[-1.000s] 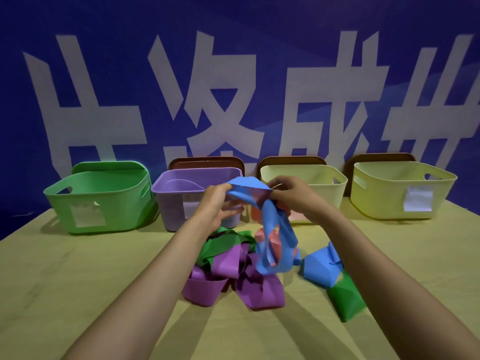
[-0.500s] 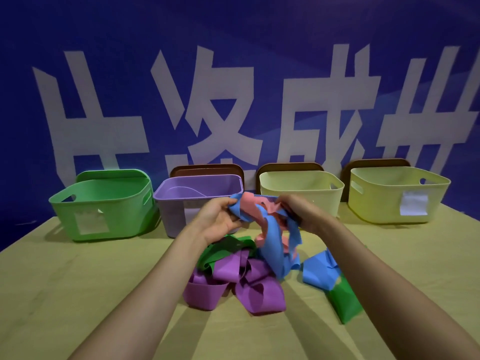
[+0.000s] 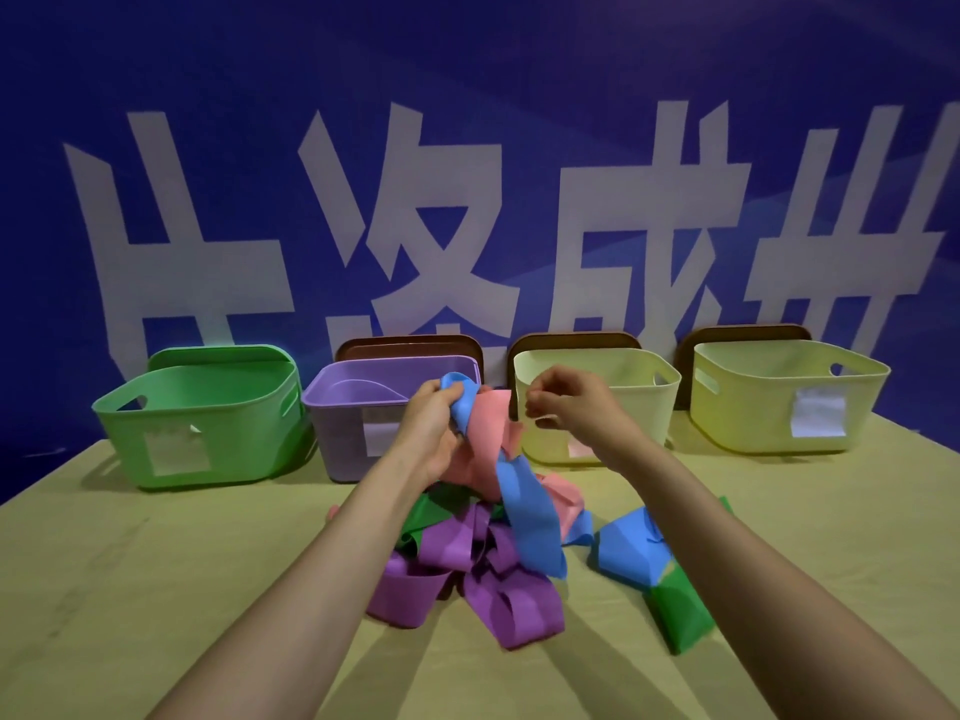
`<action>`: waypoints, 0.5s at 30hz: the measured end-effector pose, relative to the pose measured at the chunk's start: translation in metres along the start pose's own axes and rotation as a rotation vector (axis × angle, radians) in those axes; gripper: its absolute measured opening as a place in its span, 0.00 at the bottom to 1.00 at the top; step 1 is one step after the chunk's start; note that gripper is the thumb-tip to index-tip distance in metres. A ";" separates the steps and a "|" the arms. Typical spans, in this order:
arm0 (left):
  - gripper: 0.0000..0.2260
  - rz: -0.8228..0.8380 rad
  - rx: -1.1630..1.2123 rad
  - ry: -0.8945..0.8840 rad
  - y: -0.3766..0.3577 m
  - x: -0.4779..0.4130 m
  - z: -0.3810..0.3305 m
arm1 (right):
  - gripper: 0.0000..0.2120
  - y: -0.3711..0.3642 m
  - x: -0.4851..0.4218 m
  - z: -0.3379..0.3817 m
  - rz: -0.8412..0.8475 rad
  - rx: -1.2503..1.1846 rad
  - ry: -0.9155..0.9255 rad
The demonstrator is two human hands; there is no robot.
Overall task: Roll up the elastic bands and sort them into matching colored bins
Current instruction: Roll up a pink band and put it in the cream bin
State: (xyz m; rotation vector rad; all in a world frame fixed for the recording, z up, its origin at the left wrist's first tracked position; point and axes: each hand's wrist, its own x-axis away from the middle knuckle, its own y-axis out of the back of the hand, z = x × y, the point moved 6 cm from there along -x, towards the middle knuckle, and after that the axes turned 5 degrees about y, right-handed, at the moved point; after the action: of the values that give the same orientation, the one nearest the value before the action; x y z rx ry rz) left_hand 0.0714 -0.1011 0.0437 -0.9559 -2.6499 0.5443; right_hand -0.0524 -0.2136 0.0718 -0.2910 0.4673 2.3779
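My left hand grips the top of a long blue band, which hangs down over the pile. A pink band hangs behind it, tangled with it. My right hand hovers just to the right with curled fingers and holds nothing. Below lie purple bands, a green band, a folded blue band and a folded green band. At the back stand a green bin, a purple bin and two pale yellow bins.
The wooden table runs to a blue wall with large white characters. Brown lids lean behind the three right-hand bins. White labels are stuck to the bins' fronts.
My right hand has let go of the blue band and drawn back to the right. The left hand alone holds the band, and the pink band now shows hanging with it.
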 end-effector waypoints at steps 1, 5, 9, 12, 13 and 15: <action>0.08 0.017 -0.004 -0.006 0.001 0.001 -0.001 | 0.06 0.001 0.001 -0.001 0.001 -0.064 -0.042; 0.07 0.171 -0.151 -0.024 -0.019 0.015 -0.001 | 0.18 -0.009 0.008 -0.013 0.148 -0.039 -0.227; 0.07 0.140 -0.213 -0.058 -0.028 0.019 -0.007 | 0.07 -0.017 0.008 -0.012 0.226 -0.199 -0.174; 0.06 -0.031 -0.328 -0.147 -0.017 0.017 -0.017 | 0.04 -0.020 0.004 -0.004 0.197 -0.136 -0.075; 0.06 -0.107 -0.412 -0.203 -0.010 0.014 -0.021 | 0.05 -0.019 0.003 0.000 0.161 -0.127 -0.050; 0.07 -0.210 -0.512 -0.279 0.006 0.011 -0.027 | 0.09 -0.012 0.000 0.005 0.046 -0.222 -0.037</action>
State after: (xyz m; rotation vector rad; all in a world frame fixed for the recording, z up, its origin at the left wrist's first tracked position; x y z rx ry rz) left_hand 0.0762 -0.0823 0.0661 -0.7461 -3.1740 -0.0656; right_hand -0.0444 -0.2031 0.0737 -0.3387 0.1945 2.4788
